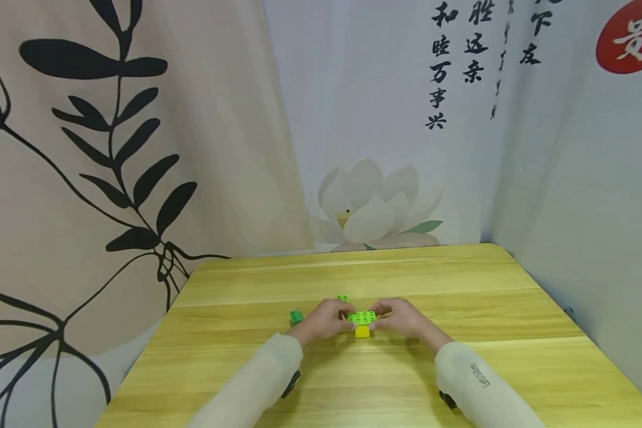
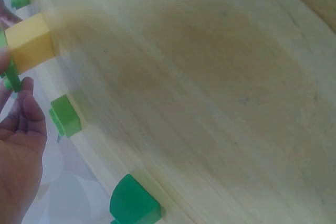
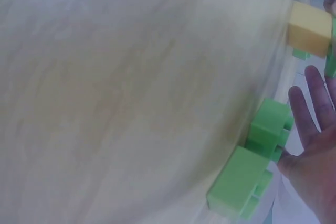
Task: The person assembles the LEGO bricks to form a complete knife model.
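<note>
A flat lime-green toy building brick [image 1: 361, 317] with studs on top sits across a yellow block [image 1: 362, 331], which stands on the table. My left hand [image 1: 329, 320] pinches the lime brick's left end between thumb and fingers. At its right end, the thumb and forefinger of my right hand [image 1: 401, 318] hold the edge, while other fingers [image 3: 299, 106] spread out in the right wrist view. The yellow block [image 2: 31, 43] shows under the lime brick from the left wrist too.
A small light-green block [image 2: 65, 115] and a dark-green rounded block [image 1: 296, 317] lie near my left hand. Two green blocks [image 3: 266, 128] sit close together beside my right hand, which hides them from the head camera. Printed curtains hang behind the wooden table [image 1: 321, 380].
</note>
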Motion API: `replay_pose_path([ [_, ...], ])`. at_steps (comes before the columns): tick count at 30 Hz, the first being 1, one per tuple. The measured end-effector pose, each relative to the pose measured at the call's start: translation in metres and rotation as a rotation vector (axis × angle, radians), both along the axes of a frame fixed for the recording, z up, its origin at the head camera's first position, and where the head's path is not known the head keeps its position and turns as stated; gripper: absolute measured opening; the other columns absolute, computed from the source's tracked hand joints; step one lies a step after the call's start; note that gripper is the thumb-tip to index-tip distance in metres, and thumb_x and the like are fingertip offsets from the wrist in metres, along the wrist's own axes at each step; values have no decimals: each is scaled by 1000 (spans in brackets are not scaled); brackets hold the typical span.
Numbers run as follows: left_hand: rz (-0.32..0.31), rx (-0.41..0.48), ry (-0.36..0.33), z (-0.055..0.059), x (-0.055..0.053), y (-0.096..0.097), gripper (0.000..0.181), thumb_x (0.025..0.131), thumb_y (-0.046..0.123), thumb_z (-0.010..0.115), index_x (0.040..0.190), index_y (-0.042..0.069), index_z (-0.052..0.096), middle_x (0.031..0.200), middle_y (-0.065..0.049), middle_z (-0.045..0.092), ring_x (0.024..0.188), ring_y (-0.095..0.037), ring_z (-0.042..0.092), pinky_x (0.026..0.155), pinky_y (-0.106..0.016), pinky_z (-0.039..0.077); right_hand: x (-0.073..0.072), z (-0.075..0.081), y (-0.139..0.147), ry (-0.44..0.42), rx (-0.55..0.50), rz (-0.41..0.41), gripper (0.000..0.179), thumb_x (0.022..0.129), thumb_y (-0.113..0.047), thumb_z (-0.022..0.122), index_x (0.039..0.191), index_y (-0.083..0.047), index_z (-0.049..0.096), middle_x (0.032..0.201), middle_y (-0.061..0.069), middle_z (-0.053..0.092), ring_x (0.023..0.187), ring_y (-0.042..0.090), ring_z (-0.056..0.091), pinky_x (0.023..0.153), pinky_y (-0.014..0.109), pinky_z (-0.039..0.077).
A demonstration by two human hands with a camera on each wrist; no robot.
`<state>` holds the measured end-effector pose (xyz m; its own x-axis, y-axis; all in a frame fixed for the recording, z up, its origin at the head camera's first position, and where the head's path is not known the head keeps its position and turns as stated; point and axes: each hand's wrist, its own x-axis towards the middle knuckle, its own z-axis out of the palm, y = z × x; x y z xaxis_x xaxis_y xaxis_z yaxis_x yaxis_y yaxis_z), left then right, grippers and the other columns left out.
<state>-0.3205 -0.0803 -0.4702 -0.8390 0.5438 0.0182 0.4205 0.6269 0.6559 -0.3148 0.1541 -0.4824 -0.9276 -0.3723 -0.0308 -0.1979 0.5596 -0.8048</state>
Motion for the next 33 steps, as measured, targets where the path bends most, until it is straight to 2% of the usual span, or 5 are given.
replay_pose_path([
  [8, 28, 69, -6, -5, 2, -2, 29, 90, 19, 76, 117, 10, 72, 91, 5, 62, 81, -11, 53, 68, -25, 47, -2, -2, -1, 11, 1, 25, 27, 88, -26, 78, 112, -16, 72, 107, -2, 68, 94, 17, 60, 85, 42, 51],
  [13, 75, 136, -48, -7, 3, -3, 29, 89, 17, 77, 116, 9, 72, 90, 5, 62, 82, -12, 54, 68, -26, 48, -1, -2, -1, 12, -1, 36, 27, 88, -28, 77, 112, -16, 72, 105, -3, 69, 92, 16, 61, 84, 40, 51],
  [17, 104, 170, -55, -9, 5, -2, 31, 88, 17, 77, 117, 8, 72, 91, 4, 61, 83, -14, 55, 69, -27, 48, -1, -1, 0, 21, -3, 40, 28, 89, -28, 76, 114, -15, 72, 105, -3, 69, 93, 16, 61, 84, 39, 51],
  [24, 127, 191, -42, -17, 4, -1, 31, 89, 19, 77, 117, 8, 71, 89, 4, 61, 80, -13, 54, 68, -25, 48, -1, -1, 2, 21, -15, 59, 28, 90, -26, 75, 114, -13, 72, 102, -3, 70, 89, 16, 61, 81, 36, 51],
  [33, 149, 239, -79, -27, 6, -2, 31, 89, 23, 77, 117, 11, 71, 90, 4, 62, 81, -14, 55, 68, -26, 48, 0, -3, 1, 12, -15, 70, 27, 90, -25, 75, 114, -12, 72, 100, -2, 69, 88, 17, 61, 80, 37, 51],
])
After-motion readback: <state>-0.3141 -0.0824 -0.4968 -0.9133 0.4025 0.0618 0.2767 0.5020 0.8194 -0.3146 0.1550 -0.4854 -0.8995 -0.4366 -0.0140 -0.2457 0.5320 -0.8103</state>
